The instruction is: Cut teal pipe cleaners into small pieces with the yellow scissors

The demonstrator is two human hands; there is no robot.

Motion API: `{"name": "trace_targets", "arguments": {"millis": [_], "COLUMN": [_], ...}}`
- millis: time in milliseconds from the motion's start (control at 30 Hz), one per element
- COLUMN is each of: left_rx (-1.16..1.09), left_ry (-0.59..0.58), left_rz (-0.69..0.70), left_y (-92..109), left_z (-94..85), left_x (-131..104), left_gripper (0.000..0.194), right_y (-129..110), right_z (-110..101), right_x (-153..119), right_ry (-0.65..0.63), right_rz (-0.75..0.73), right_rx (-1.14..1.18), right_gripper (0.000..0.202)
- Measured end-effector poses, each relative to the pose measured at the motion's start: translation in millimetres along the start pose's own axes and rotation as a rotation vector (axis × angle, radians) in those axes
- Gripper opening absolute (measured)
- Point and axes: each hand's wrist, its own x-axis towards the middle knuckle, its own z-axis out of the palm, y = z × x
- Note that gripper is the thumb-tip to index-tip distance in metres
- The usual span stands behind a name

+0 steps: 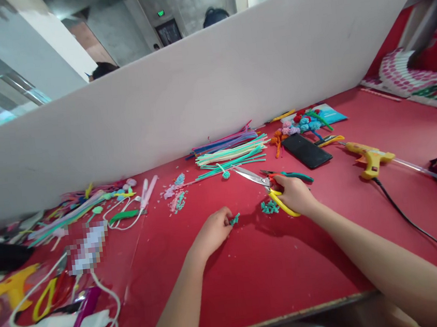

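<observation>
My left hand (214, 230) is low over the red table, its fingers closed on small green pipe cleaner pieces (235, 219). In my right hand (294, 193) is a pair of scissors (257, 178) with yellow handles, the blades pointing up and left. Below the scissors lies a small pile of cut green pieces (270, 207). Pliers (296, 176) with teal grips rest just behind my right hand. Beyond the blade tips sits a small green pipe cleaner knot (225, 174) with a pale stem, in front of bundled pipe cleaners (233, 154).
A black phone (308, 150) and a yellow glue gun (372, 158) with a black cord lie at right. Pink and green clippings (178, 201) are scattered left of centre. Cables, a second glue gun (16, 286) and tools crowd the left side. A white partition (180, 100) stands behind.
</observation>
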Motion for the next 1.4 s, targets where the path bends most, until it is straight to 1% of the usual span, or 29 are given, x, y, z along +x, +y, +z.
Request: {"name": "trace_targets", "arguments": {"millis": [100,167,233,333,433,500,567,700,800,867,967,1067,1133,1300,1400], "left_rx": [0.028,0.037,0.043,0.049,0.035,0.017,-0.01,-0.185,-0.379,-0.468,-0.574,-0.69,-0.752,-0.994,-1.041], "left_ry": [0.084,0.146,0.185,0.22,0.233,0.235,0.243,0.272,0.21,0.158,0.125,0.125,0.147,0.186,0.208], "left_rz": [0.028,0.043,0.053,0.065,0.077,0.079,0.081,0.069,0.033,0.022,0.002,-0.053,-0.066,0.044,0.074], "left_y": [3.8,6.0,8.5,11.9,12.8,11.5,8.3,-2.6,-11.1,-14.3,-14.9,-11.4,-6.7,12.5,20.7], "left_z": [-7.2,-8.4,-3.8,9.7,19.8,20.9,18.2,10.3,7.5,6.5,4.5,3.4,4.6,12.0,15.1], "left_x": [15.1,22.1,26.3,27.7,26.9,26.7,26.8,26.6,25.6,24.9,24.2,23.3,21.6,12.6,8.1], "left_gripper": [0.016,0.013,0.01,0.005,0.006,0.007,0.007,0.009,0.012,0.012,0.016,0.021,0.023,0.026,0.026], "right_y": [0.1,0.0,-0.5,-1.7,-2.9,-3.5,-4.0,-4.4,-4.8,-6.4,-13.2,-25.4,-35.4,-60.9,-72.6], "right_z": [-0.3,-0.5,-0.5,-0.2,1.4,3.0,4.3,4.5,3.3,2.1,-0.6,-3.8,-5.0,1.5,12.0], "right_x": [0.4,0.7,0.7,0.1,-0.6,-0.8,-0.9,-0.4,0.5,1.4,3.2,4.5,4.6,1.1,-2.6], "right_ry": [0.007,0.011,0.009,-0.011,-0.036,-0.049,-0.058,-0.049,-0.04,-0.037,-0.051,-0.105,-0.148,-0.275,-0.324], "right_rz": [0.004,0.008,0.011,0.011,0.013,0.018,0.025,0.047,0.064,0.075,0.079,0.073,0.071,0.071,0.095], "right_rx": [-0.009,-0.018,-0.021,-0.017,-0.011,-0.004,0.002,0.011,0.027,0.045,0.086,0.147,0.196,0.347,0.436], "right_gripper": [0.011,0.012,0.013,0.013,0.014,0.017,0.019,0.017,0.014,0.015,0.02,0.025,0.025,0.021,0.019]}}
